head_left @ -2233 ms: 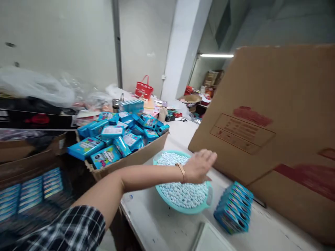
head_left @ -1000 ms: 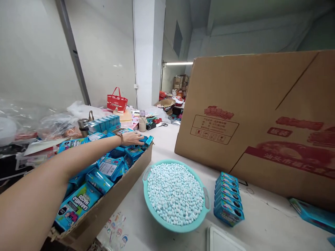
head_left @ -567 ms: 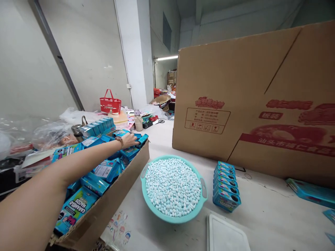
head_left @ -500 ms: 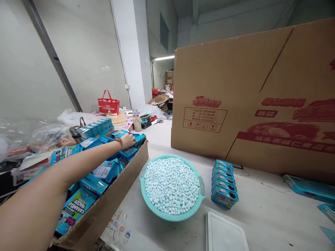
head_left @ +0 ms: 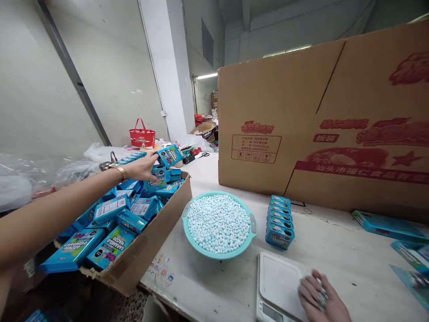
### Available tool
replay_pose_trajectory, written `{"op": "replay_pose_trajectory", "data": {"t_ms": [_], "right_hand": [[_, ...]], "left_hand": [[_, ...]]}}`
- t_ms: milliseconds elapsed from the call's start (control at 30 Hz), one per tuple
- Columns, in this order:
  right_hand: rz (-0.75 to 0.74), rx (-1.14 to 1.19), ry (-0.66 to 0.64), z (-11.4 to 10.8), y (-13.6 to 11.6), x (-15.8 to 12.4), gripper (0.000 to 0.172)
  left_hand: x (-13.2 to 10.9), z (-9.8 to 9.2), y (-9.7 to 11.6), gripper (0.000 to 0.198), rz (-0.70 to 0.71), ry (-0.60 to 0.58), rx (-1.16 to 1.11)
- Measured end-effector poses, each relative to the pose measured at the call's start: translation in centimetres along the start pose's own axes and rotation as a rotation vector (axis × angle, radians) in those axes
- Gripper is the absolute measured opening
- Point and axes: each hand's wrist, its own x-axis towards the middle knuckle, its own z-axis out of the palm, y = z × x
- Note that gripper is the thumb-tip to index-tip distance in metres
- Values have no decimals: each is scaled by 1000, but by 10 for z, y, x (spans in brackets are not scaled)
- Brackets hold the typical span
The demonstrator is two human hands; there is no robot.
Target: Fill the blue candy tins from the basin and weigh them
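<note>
A box (head_left: 170, 156), judged light, stiff and best pinched by its edges, is held above the carton (head_left: 150, 252) beside the counter's left edge by the left hand's (head_left: 142, 167) closed fingertips, while the right hand (head_left: 318, 297) is rested, curled, on the scale (head_left: 278, 281), its contents untellable.

A: What crowds the left grip (head_left: 142, 167)?
B: Heaped blue boxes (head_left: 110, 208) right beneath it, filling the cardboard tray (head_left: 147, 257); open air above.
A: And the right grip (head_left: 318, 297)?
B: Bare tabletop (head_left: 335, 241) ahead and to its right. Ahead-left stand the candy basin (head_left: 217, 256) and a box stack (head_left: 279, 221); the tall carton (head_left: 301, 112) walls off everything beyond.
</note>
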Motion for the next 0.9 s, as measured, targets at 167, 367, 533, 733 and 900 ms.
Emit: {"op": "replay_pose_trajectory", "data": {"t_ms": [167, 367, 533, 733, 900], "right_hand": [[-2, -6, -304, 117, 3, -11, 26], [-251, -215, -443, 206, 19, 8, 34], [-38, -413, -606, 219, 42, 35, 40], [-120, -470, -639, 232, 75, 29, 38], [-157, -455, -567, 242, 79, 38, 40]], "left_hand": [[-42, 3, 85, 98, 202, -65, -254], [-75, 37, 186, 120, 394, -286, -565], [-59, 73, 197, 132, 308, -333, -703], [-31, 119, 179, 127, 148, -260, -1051], [-30, 136, 177, 119, 58, -92, -1186]]}}
